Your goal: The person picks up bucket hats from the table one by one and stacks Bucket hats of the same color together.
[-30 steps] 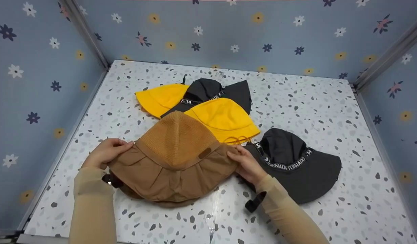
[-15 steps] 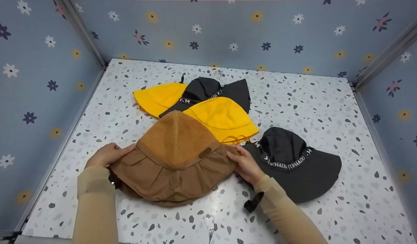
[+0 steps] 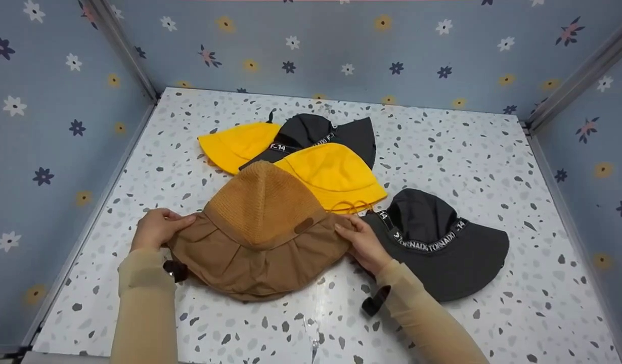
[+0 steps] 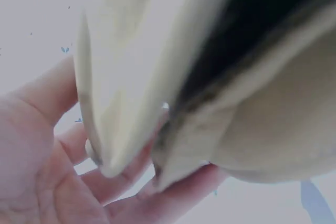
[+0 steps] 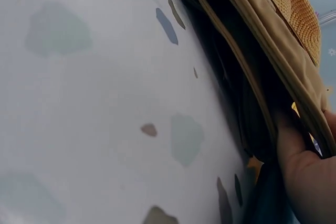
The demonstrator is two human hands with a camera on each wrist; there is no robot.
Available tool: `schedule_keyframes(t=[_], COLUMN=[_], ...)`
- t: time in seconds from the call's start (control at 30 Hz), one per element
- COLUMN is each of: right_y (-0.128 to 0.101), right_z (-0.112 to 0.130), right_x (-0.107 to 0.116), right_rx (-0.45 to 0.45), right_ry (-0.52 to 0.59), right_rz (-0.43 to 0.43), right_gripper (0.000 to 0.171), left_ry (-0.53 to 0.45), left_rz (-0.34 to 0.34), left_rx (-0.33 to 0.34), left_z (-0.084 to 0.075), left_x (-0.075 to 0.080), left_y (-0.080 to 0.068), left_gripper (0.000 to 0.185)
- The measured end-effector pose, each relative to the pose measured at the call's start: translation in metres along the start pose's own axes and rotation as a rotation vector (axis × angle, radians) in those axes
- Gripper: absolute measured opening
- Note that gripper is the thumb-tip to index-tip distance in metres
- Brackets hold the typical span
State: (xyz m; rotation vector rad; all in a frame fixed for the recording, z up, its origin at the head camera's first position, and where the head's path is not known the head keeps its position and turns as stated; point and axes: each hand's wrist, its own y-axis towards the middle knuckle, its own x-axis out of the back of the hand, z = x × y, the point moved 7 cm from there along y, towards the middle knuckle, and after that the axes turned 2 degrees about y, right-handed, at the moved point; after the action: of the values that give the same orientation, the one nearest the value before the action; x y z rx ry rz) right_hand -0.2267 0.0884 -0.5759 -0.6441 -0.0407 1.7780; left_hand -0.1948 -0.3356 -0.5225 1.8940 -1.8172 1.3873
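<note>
A brown sun hat (image 3: 260,207) with a woven tan crown and a pleated cloth brim lies folded flat at the front of the table. My left hand (image 3: 157,227) holds the left end of its brim, the thumb on top. In the left wrist view, layers of the brim (image 4: 121,93) come between the thumb and the fingers. At the right end, my right hand (image 3: 364,242) pinches the brim; in the right wrist view its thumb and fingers are on the brim edge (image 5: 294,77). The right hand's fingertips are partly hidden.
Just behind the brown hat, a yellow bucket hat (image 3: 334,174) overlaps a black hat (image 3: 306,129), which lies over another yellow hat (image 3: 240,144). Another black hat (image 3: 437,253) with white lettering sits beside my right forearm. Flowered walls enclose the speckled table (image 3: 457,156).
My left hand has shifted slightly right along with the brim's left end. The front of the brown hat has risen a little, and the lower brim layer under it shows less.
</note>
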Motion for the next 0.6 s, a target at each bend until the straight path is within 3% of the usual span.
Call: schedule_keyframes(t=[0.3, 0.43, 0.6], right_y=[0.002, -0.001, -0.009], right_z=[-0.002, 0.004, 0.020], right_x=[-0.005, -0.007, -0.011], right_rx=[0.056, 0.148, 0.275], right_ry=[-0.043, -0.222, -0.439], right_rz=[-0.009, -0.057, -0.115], right_gripper=[0.028, 0.037, 0.041], left_ry=[-0.055, -0.040, 0.054], left_rz=[-0.014, 0.004, 0.049], left_rx=[-0.007, -0.039, -0.099], left_z=[0.000, -0.006, -0.019], left_x=[-0.002, -0.003, -0.005], left_y=[0.000, -0.001, -0.005], left_gripper=[0.049, 0.047, 0.041])
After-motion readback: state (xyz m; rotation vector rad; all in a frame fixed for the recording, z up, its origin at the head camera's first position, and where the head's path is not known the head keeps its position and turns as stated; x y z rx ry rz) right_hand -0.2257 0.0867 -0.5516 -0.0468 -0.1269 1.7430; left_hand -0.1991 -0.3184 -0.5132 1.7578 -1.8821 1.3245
